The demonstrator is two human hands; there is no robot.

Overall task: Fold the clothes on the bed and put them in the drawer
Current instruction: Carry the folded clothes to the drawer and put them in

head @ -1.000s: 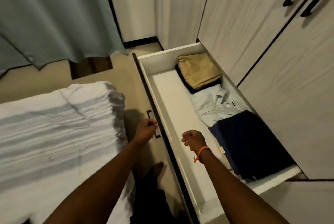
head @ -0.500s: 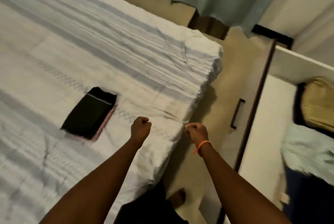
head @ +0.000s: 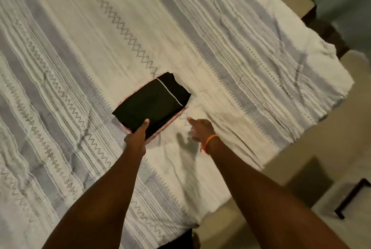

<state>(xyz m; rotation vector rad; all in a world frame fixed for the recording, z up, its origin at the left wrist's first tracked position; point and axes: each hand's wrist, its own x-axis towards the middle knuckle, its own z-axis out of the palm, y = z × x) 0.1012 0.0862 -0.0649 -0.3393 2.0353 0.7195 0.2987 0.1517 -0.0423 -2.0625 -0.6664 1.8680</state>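
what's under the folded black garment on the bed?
A pink edge peeks from beneath the black garment, on the bedspread. What the pink item is stays covered.

The left hand (head: pixel 136 138), a bare fist half a second ago, now has its grip on the folded black garment (head: pixel 152 102) (thumb on top); the right hand (head: pixel 198 128) opens beside it

The scene is lit dimly and warmly, with a yellowish cast over the bed (head: pixel 100 27). A dark, splayed shadow is thrown onto the cover just below the right hand (head: pixel 198 130), which is smeared by motion blur at the fingers. The left hand (head: pixel 137 138) is rendered more sharply. Toward the right edge, the floor (head: pixel 301 158) and the drawer handle (head: pixel 351 198) are blurred, and straight lines are bowed by wide-angle distortion. No glare is seen.
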